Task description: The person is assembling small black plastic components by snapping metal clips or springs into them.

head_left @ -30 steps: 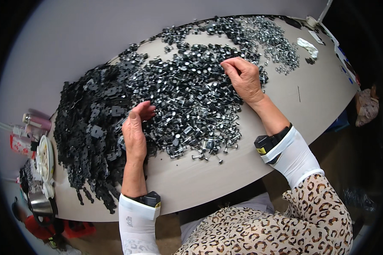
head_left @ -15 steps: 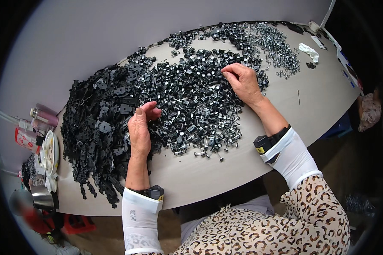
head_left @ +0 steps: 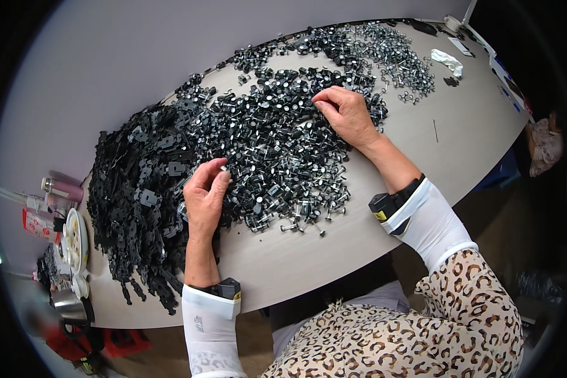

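A broad heap of small metal pins (head_left: 277, 145) with round, shiny heads and black parts covers the middle of the table. My left hand (head_left: 203, 196) is over the heap's left side, thumb and index finger brought close together. A small pale spot shows between those fingertips, too small to name. At the heap's upper right, my right hand (head_left: 349, 118) is closed in a pinch, its fingertips over the pins; whatever they hold is hidden. Left of my left hand lies a large pile of flat black plastic pieces (head_left: 138, 208), some joined in strips.
Loose silvery rings or clips (head_left: 400, 60) spread at the far right, near a crumpled white tissue (head_left: 447, 63). A thin dark rod (head_left: 435, 131) lies on the table (head_left: 296, 264). At the left edge are a pink bottle (head_left: 63, 189), a plate (head_left: 77, 236) and a metal pot (head_left: 69, 307).
My left hand has turned, and its thumb and fingers have come together in a pinch. My right hand stays pinched over the heap. The whole view has shifted slightly.
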The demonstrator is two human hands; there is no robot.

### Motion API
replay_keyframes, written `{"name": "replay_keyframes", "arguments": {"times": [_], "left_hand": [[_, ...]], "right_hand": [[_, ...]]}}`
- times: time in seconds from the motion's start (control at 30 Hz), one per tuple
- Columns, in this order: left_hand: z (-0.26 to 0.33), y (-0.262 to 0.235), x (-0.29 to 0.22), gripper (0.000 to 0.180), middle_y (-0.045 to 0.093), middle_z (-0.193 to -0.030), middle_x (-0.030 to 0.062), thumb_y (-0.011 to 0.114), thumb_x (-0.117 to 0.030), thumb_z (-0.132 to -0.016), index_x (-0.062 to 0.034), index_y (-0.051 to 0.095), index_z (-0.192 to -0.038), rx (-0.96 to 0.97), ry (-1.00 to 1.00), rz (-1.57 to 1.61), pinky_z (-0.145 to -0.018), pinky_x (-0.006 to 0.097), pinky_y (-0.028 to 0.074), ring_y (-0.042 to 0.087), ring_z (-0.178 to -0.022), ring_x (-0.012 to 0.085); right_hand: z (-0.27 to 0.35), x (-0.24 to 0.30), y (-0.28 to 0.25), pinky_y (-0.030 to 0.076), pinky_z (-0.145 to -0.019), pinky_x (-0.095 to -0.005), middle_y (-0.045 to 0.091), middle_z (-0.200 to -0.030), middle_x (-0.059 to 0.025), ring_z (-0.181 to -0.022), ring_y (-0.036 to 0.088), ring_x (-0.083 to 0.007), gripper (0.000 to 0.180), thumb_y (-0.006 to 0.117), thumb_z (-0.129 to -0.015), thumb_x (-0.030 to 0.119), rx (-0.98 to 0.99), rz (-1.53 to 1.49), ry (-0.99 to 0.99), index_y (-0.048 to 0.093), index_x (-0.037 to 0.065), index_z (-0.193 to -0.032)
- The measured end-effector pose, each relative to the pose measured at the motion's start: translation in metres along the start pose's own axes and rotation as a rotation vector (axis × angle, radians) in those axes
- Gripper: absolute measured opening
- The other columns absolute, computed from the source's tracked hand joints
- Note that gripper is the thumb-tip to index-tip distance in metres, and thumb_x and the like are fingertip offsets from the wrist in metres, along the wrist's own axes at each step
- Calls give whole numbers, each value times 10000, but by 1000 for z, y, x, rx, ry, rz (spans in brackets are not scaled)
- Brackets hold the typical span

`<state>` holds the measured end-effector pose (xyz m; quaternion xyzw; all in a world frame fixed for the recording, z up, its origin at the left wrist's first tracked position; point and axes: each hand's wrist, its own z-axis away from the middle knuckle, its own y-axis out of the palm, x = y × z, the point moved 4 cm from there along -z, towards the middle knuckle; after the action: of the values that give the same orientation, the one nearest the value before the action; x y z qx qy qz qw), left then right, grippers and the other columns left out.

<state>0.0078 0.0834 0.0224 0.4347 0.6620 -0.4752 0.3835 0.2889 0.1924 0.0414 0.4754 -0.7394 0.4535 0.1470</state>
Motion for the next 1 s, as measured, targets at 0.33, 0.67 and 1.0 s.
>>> {"name": "replay_keyframes", "arguments": {"times": [0.33,0.67,1.0], "left_hand": [[2,8,-21,330,562,-819,43,738,-75,-701,-6,648,-1011,78,174,-239,-646,236,440,516,-712,114],[24,28,-63,558,375,-1398,110,690,-433,-690,-230,596,-1200,455,513,-797,-1029,566,190,320,-1260,361],[20,33,-52,398,497,-1270,121,545,27,-544,-47,623,-928,400,467,-587,-1010,433,300,407,-1179,342]], "right_hand": [[-2,-1,1,473,-612,-266,639,-784,-85,-679,610,-162,77,614,-810,57,-7,8,-34,654,10,-856],[-1,-2,11,496,-702,-302,664,-820,-101,-765,641,-197,111,610,-816,98,-33,-1,-99,674,34,-881],[-2,2,8,507,-640,-322,645,-754,-105,-678,631,-225,77,610,-799,77,-14,-18,-58,657,17,-808]]}}
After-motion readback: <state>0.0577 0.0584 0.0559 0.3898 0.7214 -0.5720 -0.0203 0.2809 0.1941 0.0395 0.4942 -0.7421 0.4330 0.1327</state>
